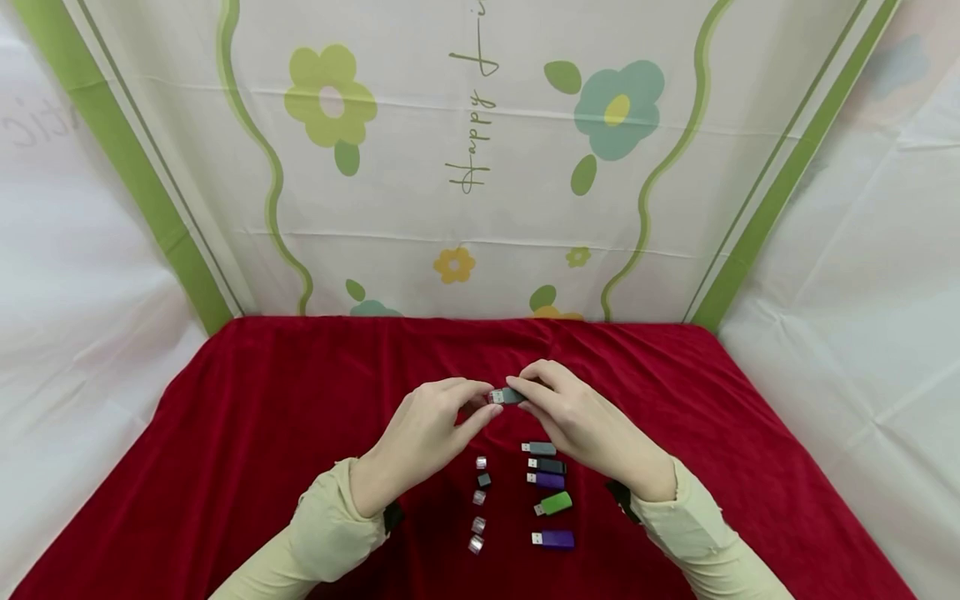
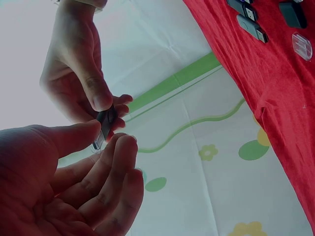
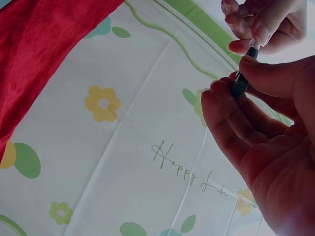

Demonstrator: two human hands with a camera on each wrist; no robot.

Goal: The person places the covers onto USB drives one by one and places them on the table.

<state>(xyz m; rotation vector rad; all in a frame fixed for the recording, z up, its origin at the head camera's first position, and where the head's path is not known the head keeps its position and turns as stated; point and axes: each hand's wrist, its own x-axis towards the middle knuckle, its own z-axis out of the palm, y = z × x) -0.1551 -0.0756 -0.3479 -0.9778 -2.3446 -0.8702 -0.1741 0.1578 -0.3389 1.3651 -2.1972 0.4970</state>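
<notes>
Above the red cloth, my right hand (image 1: pixel 592 425) pinches a dark grey USB stick (image 1: pixel 513 396) by its body, between thumb and fingers. The metal connector points left, toward my left hand (image 1: pixel 420 437). Between its thumb and fingertips, my left hand pinches a small clear cap (image 3: pixel 254 43) at the connector end. How far the connector sits inside the cap I cannot tell, as fingertips hide part of it. In the left wrist view, the stick (image 2: pixel 106 120) is tilted between the two hands.
On the red cloth (image 1: pixel 337 358), a column of USB sticks lies below my right hand: grey (image 1: pixel 542 448), black (image 1: pixel 551 467), purple (image 1: pixel 550 481), green (image 1: pixel 557 502) and another purple (image 1: pixel 557 539). Left of them run several clear caps (image 1: pixel 478 497) and a black cap (image 1: pixel 483 480).
</notes>
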